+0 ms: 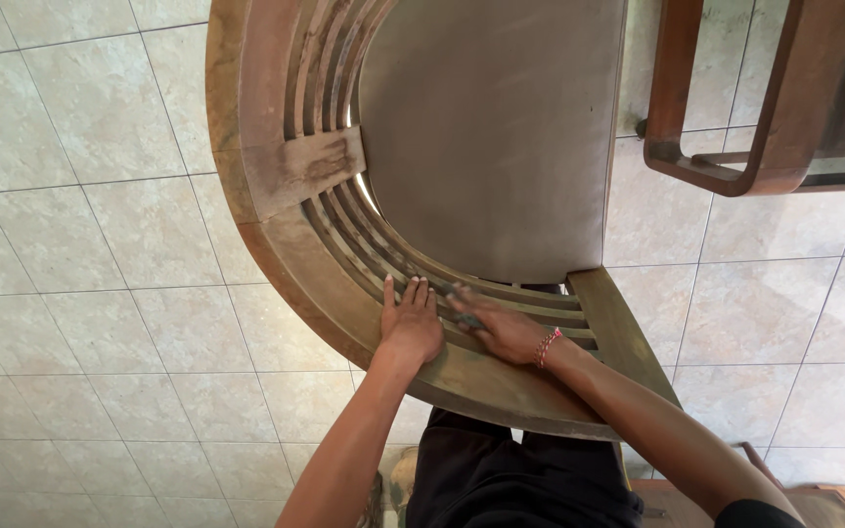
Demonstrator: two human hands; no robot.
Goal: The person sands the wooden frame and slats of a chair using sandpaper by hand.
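Both hands rest on the wooden chair (325, 284); left hand (409, 323) flat, grip open; right hand (501, 328) pressing something small and dark.

A room of a home, or perhaps a furniture workshop; pale square floor tiles (100, 244) spread all around a curved wooden chair (286, 186) with a grey seat; beyond the chair stands more wooden furniture (765, 127).

Both forearms are bare to above the elbow. A red and white beaded bracelet (546, 346) circles the right wrist. A black sleeve edge (757, 513) shows at the right upper arm, and black trousers (511, 474) cover the legs.
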